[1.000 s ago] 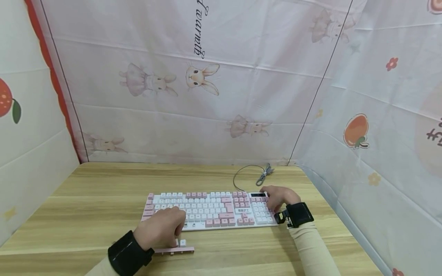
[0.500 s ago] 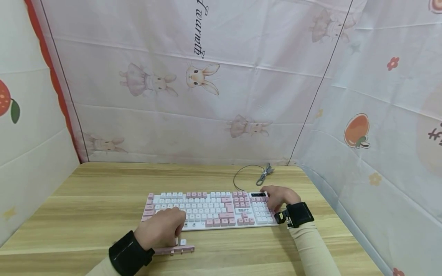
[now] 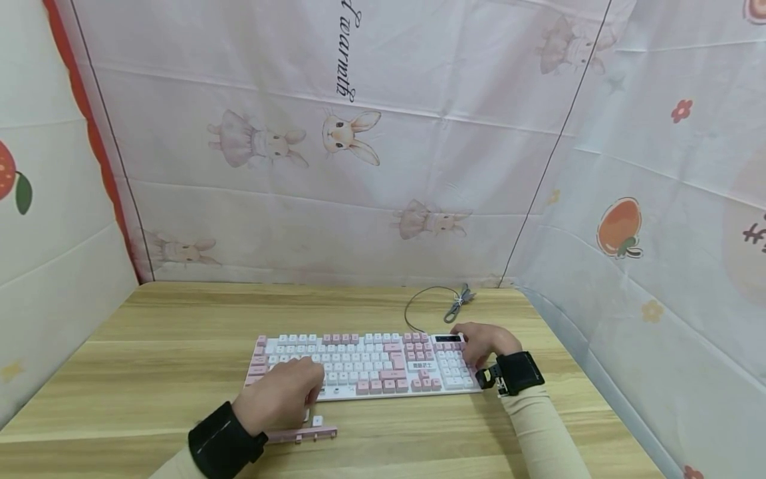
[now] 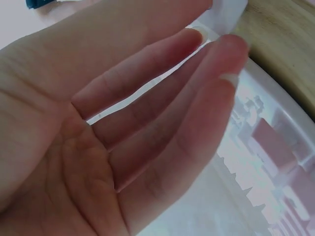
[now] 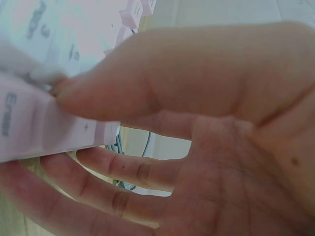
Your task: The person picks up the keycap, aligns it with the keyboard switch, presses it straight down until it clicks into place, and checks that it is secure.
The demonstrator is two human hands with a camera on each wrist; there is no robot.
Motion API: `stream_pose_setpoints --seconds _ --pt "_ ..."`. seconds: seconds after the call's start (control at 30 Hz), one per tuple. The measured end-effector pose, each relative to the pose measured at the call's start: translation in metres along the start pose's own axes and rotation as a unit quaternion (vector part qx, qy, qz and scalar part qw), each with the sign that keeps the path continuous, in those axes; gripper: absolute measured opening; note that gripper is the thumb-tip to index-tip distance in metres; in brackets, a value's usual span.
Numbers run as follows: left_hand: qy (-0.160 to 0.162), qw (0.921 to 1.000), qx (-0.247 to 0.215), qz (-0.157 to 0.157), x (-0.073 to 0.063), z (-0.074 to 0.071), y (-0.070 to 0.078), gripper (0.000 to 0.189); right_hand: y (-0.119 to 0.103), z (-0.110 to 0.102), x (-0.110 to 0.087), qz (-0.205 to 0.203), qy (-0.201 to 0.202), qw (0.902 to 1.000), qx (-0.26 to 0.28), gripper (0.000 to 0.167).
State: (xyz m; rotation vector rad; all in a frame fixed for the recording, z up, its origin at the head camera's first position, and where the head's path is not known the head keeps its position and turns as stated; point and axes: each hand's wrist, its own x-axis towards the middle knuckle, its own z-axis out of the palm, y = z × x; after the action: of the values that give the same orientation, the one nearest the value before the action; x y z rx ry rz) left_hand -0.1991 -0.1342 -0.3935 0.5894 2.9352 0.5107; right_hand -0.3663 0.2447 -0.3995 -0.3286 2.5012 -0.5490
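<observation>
A white-and-pink keyboard (image 3: 359,367) lies mid-table in the head view. My right hand (image 3: 483,340) grips its right end; the right wrist view shows the thumb over the pink Enter key (image 5: 19,115) side and fingers underneath. Just in front of the keyboard's left half is my left hand (image 3: 281,392), pointing down. Its thumb and fingertips close on a small pale piece (image 4: 224,17), apparently a white keycap, mostly hidden. Beside these fingers stand a loose white keycap (image 3: 317,420) and a long pink key bar (image 3: 311,433) with small pegs, partly covered by the hand.
A grey cable (image 3: 427,290) runs from the keyboard's back to a tied bundle (image 3: 458,303). Printed fabric walls (image 3: 371,179) enclose the wooden table (image 3: 197,313) at the back and both sides. A black band (image 3: 224,439) is on the left wrist.
The pink key bar has tipped slightly, so its pegs show more on the front. My left hand has shifted only a little; my right hand and the keyboard stay put.
</observation>
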Motion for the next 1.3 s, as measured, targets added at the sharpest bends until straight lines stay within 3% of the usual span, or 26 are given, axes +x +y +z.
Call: stream_pose_setpoints --seconds 0.17,0.63,0.73,0.97,1.3 --pt "0.024 0.9991 0.002 0.034 -0.0008 0.0015 -0.0005 0.034 -0.0004 -0.0002 -0.0003 0.002 0.0 1.0 0.003 0.074" --pt "0.028 0.997 0.002 0.072 0.0045 0.0036 -0.005 0.033 -0.0004 -0.0014 0.0 0.004 -0.002 1.0 0.006 0.074" --pt "0.027 0.9973 0.003 0.068 0.0034 0.0032 -0.0041 0.033 -0.0001 -0.0008 -0.0005 0.002 -0.001 1.0 0.005 0.075" --pt "0.012 0.9996 0.007 0.023 -0.0002 0.0029 -0.0011 0.031 0.0004 -0.0003 -0.0012 0.0 -0.002 1.0 0.005 0.074" --pt "0.012 0.9992 0.006 0.037 0.0035 0.0049 -0.0039 0.03 0.0002 -0.0002 -0.001 -0.002 0.0 1.0 0.007 0.073"
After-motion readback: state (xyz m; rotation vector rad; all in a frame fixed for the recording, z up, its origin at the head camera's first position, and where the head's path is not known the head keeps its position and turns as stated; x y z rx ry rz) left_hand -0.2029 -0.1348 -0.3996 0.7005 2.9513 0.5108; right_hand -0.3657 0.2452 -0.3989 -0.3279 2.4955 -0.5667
